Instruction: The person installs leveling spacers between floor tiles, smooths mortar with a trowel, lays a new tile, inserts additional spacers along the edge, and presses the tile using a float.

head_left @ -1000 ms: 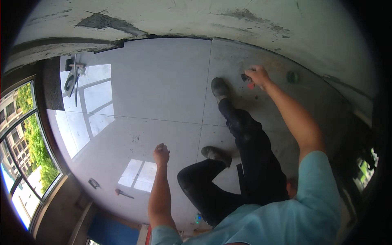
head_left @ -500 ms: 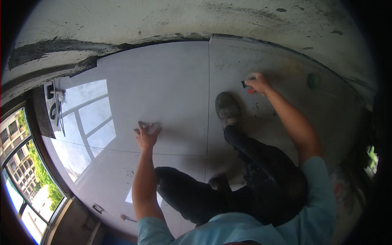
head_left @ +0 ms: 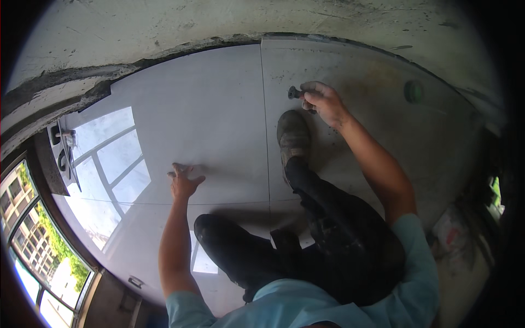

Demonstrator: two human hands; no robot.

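My right hand [head_left: 325, 105] holds a small dark tool [head_left: 293, 93] with a rounded, flared head between bent fingers. The fingers hide its other end, so its exact kind is unclear. It is over the right-hand grey floor tile [head_left: 350, 71], just beyond my dark shoe [head_left: 293, 131]. On the glossy left-hand tile [head_left: 213, 98], my left hand [head_left: 185, 183] rests with spread fingertips and holds nothing I can see. Between the two tiles runs a thin straight joint [head_left: 266, 147].
A green round object [head_left: 414, 92] sits on the right-hand tile. Flat trowels [head_left: 64, 156] lie at the left near the window [head_left: 41, 240]. Rough concrete wall [head_left: 219, 19] borders the far edge. A whitish bag [head_left: 453, 232] stands at the right.
My right hand has turned and shifted left, bringing the dark tool's round head into sight. My left hand stays spread on the tile. The whole view has shifted slightly.
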